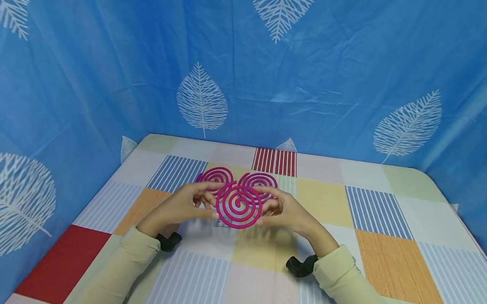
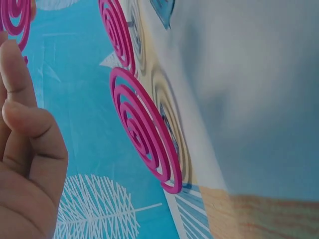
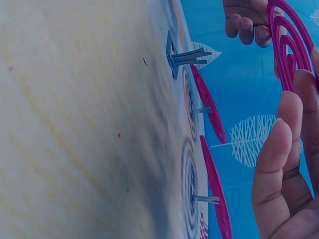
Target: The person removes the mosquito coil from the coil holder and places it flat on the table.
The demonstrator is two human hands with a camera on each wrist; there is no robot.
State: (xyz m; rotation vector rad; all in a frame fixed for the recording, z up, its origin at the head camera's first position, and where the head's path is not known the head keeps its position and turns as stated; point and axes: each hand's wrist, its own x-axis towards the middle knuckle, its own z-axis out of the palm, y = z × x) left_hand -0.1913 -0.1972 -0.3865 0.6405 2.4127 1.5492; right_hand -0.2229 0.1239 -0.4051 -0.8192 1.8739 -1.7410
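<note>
Pinched at its edge from both sides, one pink coil [image 1: 238, 201] hangs just below the centre of the frame in the head view, gripped by the left hand [image 1: 189, 202] and the right hand [image 1: 287, 212]. Each hand sets a finger near the coil's upper edge and its thumb lower down, leaving the spiral's middle uncovered. Holding opposite edges probably keeps such a thin, open ring steady and level; one hand alone might let it tip.

In the head view, the two other coils sit just behind the held one: the left coil [image 1: 216, 177] partly behind the left hand's fingers, the right coil [image 1: 262, 181] partly behind the right hand's. Toward the bottom of the right wrist view, these two rest raised on small metal stands, presumably to keep them off the patchwork tablecloth [image 1: 392, 266], where their shadows fall.

A third stand [image 3: 187, 57], at upper centre in the right wrist view, shows its split prongs upright with no coil on them. It seems placed near the others so that all three make a close group.

Blue curtain [image 1: 330, 64] fills the upper frame in the head view.
</note>
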